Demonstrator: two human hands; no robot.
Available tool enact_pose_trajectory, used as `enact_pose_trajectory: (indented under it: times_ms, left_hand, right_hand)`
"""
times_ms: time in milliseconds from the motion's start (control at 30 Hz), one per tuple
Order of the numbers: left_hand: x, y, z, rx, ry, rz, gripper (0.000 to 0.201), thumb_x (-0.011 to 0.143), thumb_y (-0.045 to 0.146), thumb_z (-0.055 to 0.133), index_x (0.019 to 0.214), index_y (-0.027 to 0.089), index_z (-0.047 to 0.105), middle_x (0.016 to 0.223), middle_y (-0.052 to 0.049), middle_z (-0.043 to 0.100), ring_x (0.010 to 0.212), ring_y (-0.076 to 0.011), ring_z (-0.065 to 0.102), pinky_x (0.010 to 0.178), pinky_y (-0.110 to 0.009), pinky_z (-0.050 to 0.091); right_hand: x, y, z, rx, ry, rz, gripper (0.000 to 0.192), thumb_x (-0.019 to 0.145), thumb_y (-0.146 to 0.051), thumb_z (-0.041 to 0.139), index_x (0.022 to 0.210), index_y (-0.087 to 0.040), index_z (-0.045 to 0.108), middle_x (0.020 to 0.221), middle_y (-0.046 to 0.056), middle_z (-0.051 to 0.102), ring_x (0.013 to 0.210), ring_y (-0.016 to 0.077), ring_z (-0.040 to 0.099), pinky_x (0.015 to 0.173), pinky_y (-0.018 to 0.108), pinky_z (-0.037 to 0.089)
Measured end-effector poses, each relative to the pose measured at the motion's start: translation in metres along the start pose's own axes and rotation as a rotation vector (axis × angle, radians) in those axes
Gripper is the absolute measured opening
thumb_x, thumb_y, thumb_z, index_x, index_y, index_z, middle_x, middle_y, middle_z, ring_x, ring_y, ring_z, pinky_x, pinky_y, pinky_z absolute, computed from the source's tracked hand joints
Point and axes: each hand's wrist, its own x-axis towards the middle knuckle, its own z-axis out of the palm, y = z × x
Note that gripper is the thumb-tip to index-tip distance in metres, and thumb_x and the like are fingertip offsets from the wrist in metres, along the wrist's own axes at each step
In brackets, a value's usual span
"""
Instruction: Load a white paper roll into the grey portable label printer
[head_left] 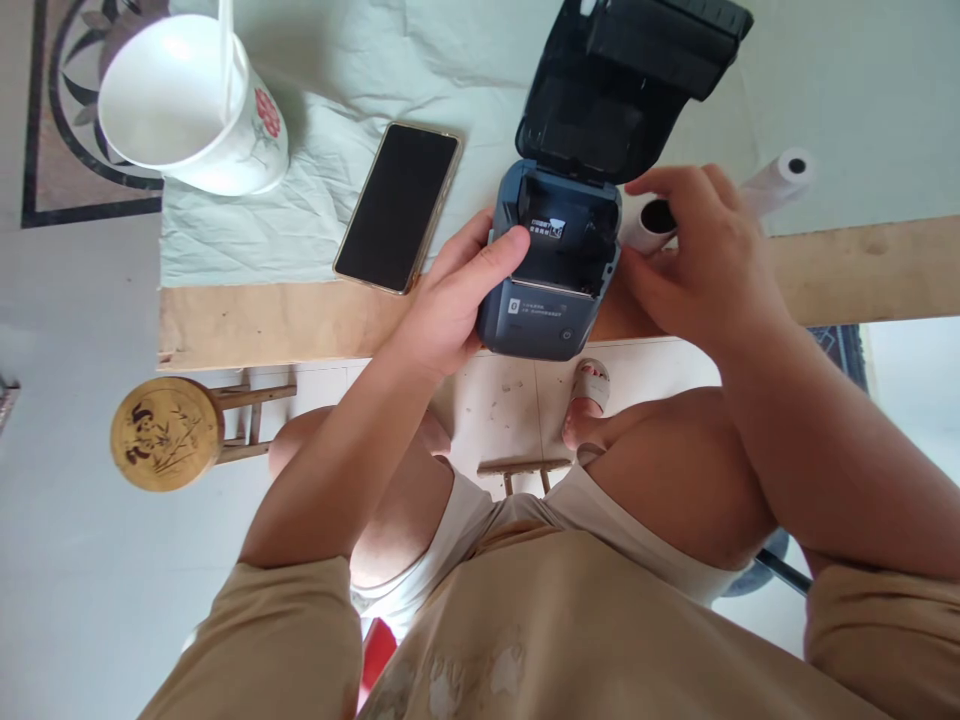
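Note:
A dark blue label printer (544,325) is in the middle of the head view, over the table's front edge, with its black lid (600,95) swung up and its roll bay bare. My left hand (457,300) grips its left side, the thumb reaching over the rim of the bay. Just right of the printer, my right hand (697,250) has its thumb and fingers closed round a white paper roll (637,235) with a dark core; the hand hides part of this roll. A second white paper roll (780,180) lies just beyond the right hand.
A smartphone (397,205) lies left of the printer on the pale green cloth (450,60). A white paper bucket (195,110) with a flower print stands at the far left, a white stick in it. Below the wooden table edge (300,320) is a round stool (166,433).

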Motion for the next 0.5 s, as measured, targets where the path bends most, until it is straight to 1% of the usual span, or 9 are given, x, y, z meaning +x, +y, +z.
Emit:
enact_pose_trajectory:
  times_ms: [100, 133, 167, 233, 300, 333, 400, 467, 500]
  left_hand:
    - [-0.001, 0.0, 0.0, -0.009, 0.014, -0.018, 0.024, 0.084, 0.043, 0.063, 0.099, 0.024, 0.063, 0.09, 0.0, 0.064, 0.077, -0.0125, 0.067, 0.06, -0.021, 0.051]
    - [-0.001, 0.0, 0.0, -0.008, 0.008, -0.02, 0.025, 0.085, 0.043, 0.062, 0.1, 0.023, 0.063, 0.091, 0.0, 0.064, 0.078, -0.0126, 0.067, 0.061, -0.02, 0.052]
    - [-0.001, 0.0, -0.001, -0.006, -0.001, -0.021, 0.025, 0.085, 0.042, 0.062, 0.1, 0.023, 0.063, 0.091, 0.0, 0.063, 0.078, -0.0126, 0.068, 0.061, -0.02, 0.052]
    - [-0.001, 0.0, -0.001, -0.006, -0.011, -0.021, 0.025, 0.086, 0.042, 0.061, 0.101, 0.022, 0.063, 0.091, 0.0, 0.063, 0.078, -0.0124, 0.068, 0.061, -0.02, 0.052]
    - [-0.001, 0.0, -0.001, -0.02, -0.012, -0.013, 0.025, 0.087, 0.04, 0.06, 0.103, 0.021, 0.063, 0.094, 0.0, 0.064, 0.081, -0.0125, 0.068, 0.064, -0.02, 0.052]
    - [-0.001, 0.0, -0.001, -0.027, -0.013, -0.009, 0.024, 0.088, 0.039, 0.06, 0.104, 0.021, 0.063, 0.096, 0.0, 0.064, 0.083, -0.0128, 0.068, 0.067, -0.021, 0.053]
    - [0.0, 0.0, -0.001, -0.027, -0.013, -0.008, 0.024, 0.089, 0.038, 0.059, 0.106, 0.021, 0.062, 0.099, 0.0, 0.065, 0.088, -0.0137, 0.068, 0.07, -0.021, 0.052]
    - [-0.001, 0.0, -0.001, -0.014, -0.017, -0.014, 0.026, 0.088, 0.04, 0.059, 0.106, 0.021, 0.062, 0.097, -0.001, 0.066, 0.088, -0.0145, 0.068, 0.07, -0.022, 0.05]
    - [-0.001, 0.0, -0.001, -0.008, -0.018, -0.012, 0.026, 0.088, 0.041, 0.06, 0.105, 0.021, 0.061, 0.095, -0.001, 0.066, 0.087, -0.0146, 0.067, 0.069, -0.023, 0.05]
  right_hand:
    - [-0.001, 0.0, -0.003, 0.375, 0.029, 0.098, 0.069, 0.064, -0.016, 0.074, 0.124, -0.036, 0.046, 0.089, -0.002, 0.055, 0.071, 0.0105, 0.055, 0.058, 0.025, 0.044]
    - [0.0, -0.003, -0.005, 0.524, 0.058, 0.129, 0.069, 0.063, -0.015, 0.073, 0.122, -0.036, 0.045, 0.088, -0.003, 0.055, 0.068, 0.0094, 0.054, 0.052, 0.023, 0.041]
    - [0.0, -0.005, -0.007, 0.677, 0.095, 0.161, 0.064, 0.064, -0.015, 0.071, 0.119, -0.037, 0.046, 0.09, -0.003, 0.056, 0.067, 0.0093, 0.055, 0.048, 0.022, 0.039]
    - [0.003, -0.012, -0.013, 0.977, 0.141, 0.269, 0.049, 0.068, -0.016, 0.064, 0.11, -0.036, 0.049, 0.102, -0.004, 0.059, 0.078, 0.0107, 0.061, 0.049, 0.022, 0.044]
    - [0.006, -0.018, -0.02, 1.219, 0.086, 0.441, 0.036, 0.071, -0.019, 0.058, 0.102, -0.035, 0.052, 0.117, -0.007, 0.058, 0.098, 0.0112, 0.062, 0.055, 0.022, 0.051]
    - [0.008, -0.02, -0.022, 1.297, 0.029, 0.515, 0.029, 0.073, -0.023, 0.057, 0.1, -0.033, 0.054, 0.121, -0.007, 0.057, 0.107, 0.0111, 0.06, 0.06, 0.022, 0.053]
    - [0.011, -0.023, -0.026, 1.367, -0.046, 0.576, 0.019, 0.077, -0.035, 0.057, 0.095, -0.031, 0.058, 0.115, -0.005, 0.058, 0.11, 0.0107, 0.058, 0.064, 0.021, 0.054]
    - [0.011, -0.023, -0.025, 1.37, -0.039, 0.575, 0.022, 0.077, -0.045, 0.061, 0.093, -0.03, 0.06, 0.098, -0.001, 0.058, 0.098, 0.0111, 0.059, 0.062, 0.021, 0.054]
    - [0.011, -0.023, -0.023, 1.349, -0.011, 0.563, 0.024, 0.073, -0.043, 0.065, 0.093, -0.031, 0.06, 0.09, -0.001, 0.056, 0.088, 0.0109, 0.059, 0.059, 0.021, 0.053]
